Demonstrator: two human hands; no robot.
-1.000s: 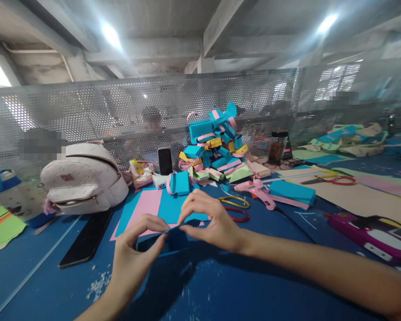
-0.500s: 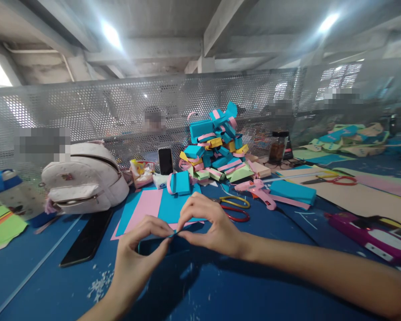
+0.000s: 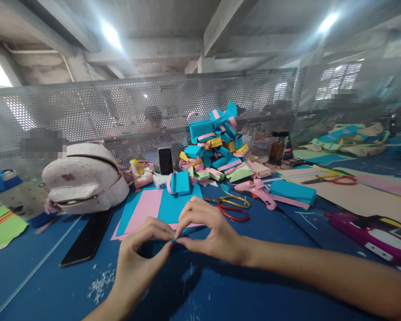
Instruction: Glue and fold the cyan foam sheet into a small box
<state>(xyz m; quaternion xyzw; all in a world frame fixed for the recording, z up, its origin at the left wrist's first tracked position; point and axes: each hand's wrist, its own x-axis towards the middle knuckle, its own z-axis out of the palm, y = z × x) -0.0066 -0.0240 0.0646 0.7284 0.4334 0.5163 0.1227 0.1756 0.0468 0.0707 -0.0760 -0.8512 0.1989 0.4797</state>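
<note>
Between my two hands is a piece of blue paper, held above the blue table, mostly covered by my fingers. My left hand pinches its edge between thumb and fingertips. Close against it, my right hand also has thumb and index finger pressed together on the paper, the fingertips of both hands almost touching. Just behind lie flat pink and blue paper sheets and a small blue paper box with a pink strip. Scissors with red and yellow handles rest beyond my right hand.
A pink glue gun and a blue paper box lie to the right, near a purple device. At the back stands a pile of paper boxes. Leftward are a black phone, white backpack and bottle.
The blue paper has tilted and shifted between my fingers, so less of it shows below them. My fingertips have moved slightly down, still pinching.
</note>
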